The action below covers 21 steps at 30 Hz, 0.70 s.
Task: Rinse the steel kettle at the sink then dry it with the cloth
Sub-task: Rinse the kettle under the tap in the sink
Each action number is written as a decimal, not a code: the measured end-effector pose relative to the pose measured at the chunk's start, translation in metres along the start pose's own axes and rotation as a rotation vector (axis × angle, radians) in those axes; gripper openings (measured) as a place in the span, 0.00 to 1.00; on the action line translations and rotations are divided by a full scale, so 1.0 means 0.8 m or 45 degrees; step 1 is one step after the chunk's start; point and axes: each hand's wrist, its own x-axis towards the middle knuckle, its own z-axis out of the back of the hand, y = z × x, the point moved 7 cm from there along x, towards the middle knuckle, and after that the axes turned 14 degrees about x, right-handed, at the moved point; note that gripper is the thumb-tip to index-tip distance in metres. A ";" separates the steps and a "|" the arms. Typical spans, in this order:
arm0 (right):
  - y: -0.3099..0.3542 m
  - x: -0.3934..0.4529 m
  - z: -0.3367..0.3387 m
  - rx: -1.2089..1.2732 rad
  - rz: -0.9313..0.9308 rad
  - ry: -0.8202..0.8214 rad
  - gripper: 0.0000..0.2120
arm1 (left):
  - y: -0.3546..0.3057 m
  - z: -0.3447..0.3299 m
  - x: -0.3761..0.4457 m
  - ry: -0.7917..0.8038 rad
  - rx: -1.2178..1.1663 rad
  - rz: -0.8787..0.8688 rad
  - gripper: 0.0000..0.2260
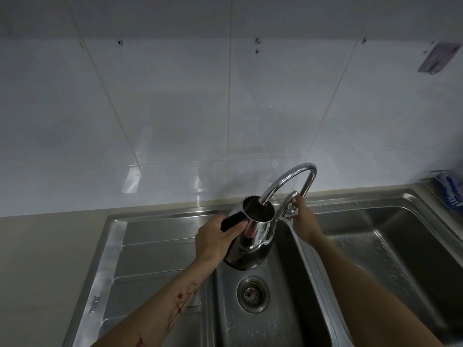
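Here, our left hand (215,236) clenched round black handle (231,222) of kettle (253,236), held tilted over left basin (250,321), open mouth under tap (288,182) spout. Our right hand (302,216), at 3 o'clock of kettle, grips tap lever (290,196). Drain (253,294) at 6 o'clock below kettle. Right basin (388,246) wet.

A home kitchen. A stainless double-bowl sink (325,284) with a ribbed drainboard (155,259) at nine o'clock is set into a beige desk (45,259). A chrome gooseneck tap (290,179) rises between the bowls, and a strainer drain (253,294) sits in the nearer bowl. Glossy white wall tiles (175,108) fill the twelve o'clock side, with a dish rack's edge (448,194) at three o'clock.
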 end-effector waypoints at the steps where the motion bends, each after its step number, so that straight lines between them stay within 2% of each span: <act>1: 0.000 -0.004 0.001 0.012 -0.006 -0.035 0.34 | 0.000 0.000 0.000 -0.002 0.000 -0.004 0.18; 5: -0.001 -0.026 0.002 0.118 -0.097 -0.135 0.28 | 0.006 0.002 -0.004 -0.001 0.001 0.004 0.19; 13: 0.018 -0.075 -0.007 0.162 -0.147 -0.171 0.15 | 0.022 0.020 -0.020 0.007 -0.037 -0.004 0.21; 17: 0.041 -0.106 -0.019 0.213 -0.118 -0.219 0.12 | 0.032 0.044 -0.040 0.004 -0.042 0.004 0.12; 21: 0.078 -0.145 -0.039 0.240 -0.054 -0.263 0.10 | 0.058 0.079 -0.067 -0.037 -0.052 0.020 0.13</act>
